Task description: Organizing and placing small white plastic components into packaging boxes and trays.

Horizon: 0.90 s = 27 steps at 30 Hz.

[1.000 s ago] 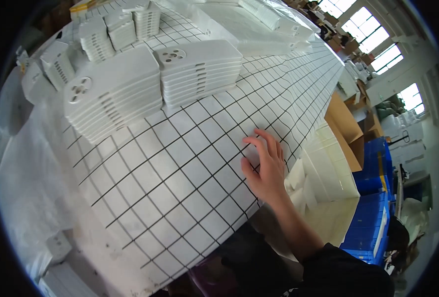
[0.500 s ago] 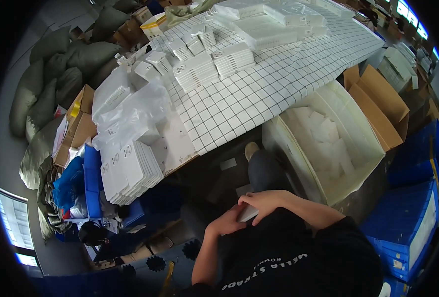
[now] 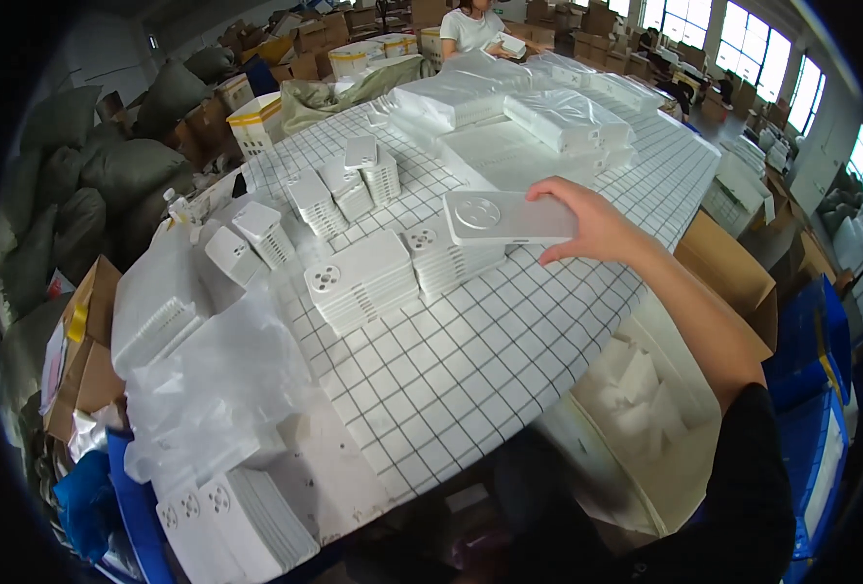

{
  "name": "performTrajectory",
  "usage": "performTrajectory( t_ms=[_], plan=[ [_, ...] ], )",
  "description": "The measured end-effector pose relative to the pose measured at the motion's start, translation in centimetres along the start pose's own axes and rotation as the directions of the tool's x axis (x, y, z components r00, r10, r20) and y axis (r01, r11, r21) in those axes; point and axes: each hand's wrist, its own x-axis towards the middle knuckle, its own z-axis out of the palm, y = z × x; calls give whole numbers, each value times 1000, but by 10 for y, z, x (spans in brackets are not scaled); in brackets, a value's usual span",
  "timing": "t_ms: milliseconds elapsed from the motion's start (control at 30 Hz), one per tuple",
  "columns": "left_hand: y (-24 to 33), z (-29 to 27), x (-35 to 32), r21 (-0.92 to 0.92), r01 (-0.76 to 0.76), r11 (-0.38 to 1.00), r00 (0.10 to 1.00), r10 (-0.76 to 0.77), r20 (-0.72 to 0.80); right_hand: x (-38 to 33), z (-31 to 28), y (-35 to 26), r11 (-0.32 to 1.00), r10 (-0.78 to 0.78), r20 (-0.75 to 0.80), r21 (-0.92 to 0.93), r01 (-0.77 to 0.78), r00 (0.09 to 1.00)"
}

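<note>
My right hand (image 3: 587, 229) reaches over the table from the right, thumb and fingers closed on one end of a flat white plastic case (image 3: 524, 222). The case is oblong with rounded corners and has a round ring mark near its far left end. It is held just above or against a stack of similar white cases (image 3: 456, 273); whether it touches cannot be told. Left of that stands another stack of cases (image 3: 365, 277) with a round perforated mark on top. My left hand is out of view.
Smaller white stacks (image 3: 317, 202) stand farther back on the checked tablecloth (image 3: 451, 380). Bagged white bundles (image 3: 490, 92) lie at the far side. Clear plastic film (image 3: 222, 365) and more cases (image 3: 242, 516) lie left. A white bin (image 3: 665, 477) stands right. A person (image 3: 470, 29) is beyond the table.
My right hand has moved from near my lap up over the table with the white case. My left hand has left the view. The view has tilted up.
</note>
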Motion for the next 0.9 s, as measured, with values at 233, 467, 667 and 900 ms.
performTrajectory(
  t_ms=[233, 467, 667, 900],
  plan=[
    [70, 8, -22, -124, 143, 982, 990, -140, 29, 145, 69, 78, 975, -81, 212, -185, 122, 974],
    [105, -78, -54, -25, 195, 980, 981, -195, 4, 157, 87, 88, 994, -7, 276, -104, 37, 961],
    [120, -171, -37, 168, 110, 980, 992, -98, -74, 158, 85, 73, 987, 136, 340, -123, -99, 931],
    [151, -270, -43, 419, 14, 908, 989, 51, -142, 157, 87, 80, 988, 112, 456, -146, -50, 883]
  ],
)
